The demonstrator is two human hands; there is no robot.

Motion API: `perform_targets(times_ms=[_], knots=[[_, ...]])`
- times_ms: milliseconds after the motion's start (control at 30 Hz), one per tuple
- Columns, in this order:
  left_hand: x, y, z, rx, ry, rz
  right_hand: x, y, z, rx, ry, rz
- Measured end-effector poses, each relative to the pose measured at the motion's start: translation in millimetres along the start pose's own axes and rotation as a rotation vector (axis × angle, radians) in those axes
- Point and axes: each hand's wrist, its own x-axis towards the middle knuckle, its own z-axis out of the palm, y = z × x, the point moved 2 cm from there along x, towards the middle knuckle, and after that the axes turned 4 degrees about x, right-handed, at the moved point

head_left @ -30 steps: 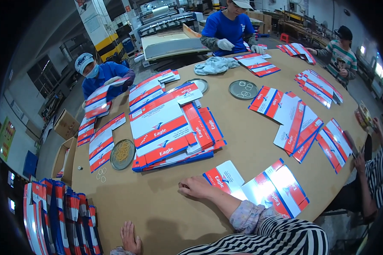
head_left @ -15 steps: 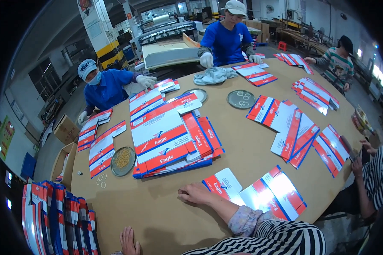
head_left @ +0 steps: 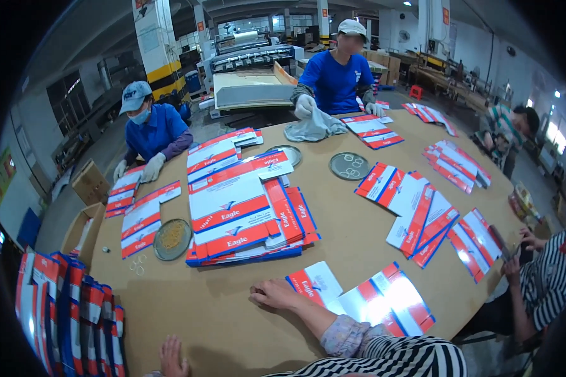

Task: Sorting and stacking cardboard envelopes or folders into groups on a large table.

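Observation:
My right hand (head_left: 274, 294) rests on the brown tabletop, loosely bent and holding nothing. It lies beside the left edge of a flat carton blank (head_left: 321, 286) in red, white and blue, with another shiny blank (head_left: 390, 301) to its right. At the lower edge my left hand (head_left: 173, 357) lies on the table, its fingers stretched out and nothing in them. Beyond my hands sits a thick stack of flat cartons (head_left: 239, 201). Left of that stack is a round grey-green dish (head_left: 172, 239) of yellowish rubber bands, near several loose pale bands (head_left: 138, 264).
Folded cartons (head_left: 69, 314) stand bundled at the lower left. More blanks (head_left: 415, 207) lie at right, near a dish of pale rings (head_left: 350, 166). Two people in blue work across the table, one holding a grey cloth (head_left: 313, 125). Others are at right.
The whole view has shifted slightly. The far worker has lifted the grey cloth; the worker at left has moved a gloved hand down to the left carton pile. My hands rest as before.

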Motion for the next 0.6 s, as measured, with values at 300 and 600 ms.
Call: perform_targets(times_ms=[300,600], knots=[[-16.1,-24.6,7.6,0.043,0.047,-0.021,4.3,-6.6,8.3,0.015,-0.008,-0.067],[2.4,-5.0,-4.3,-0.003,0.013,-0.052,0.5,-9.4,-6.4,0.017,-0.047,0.001]])
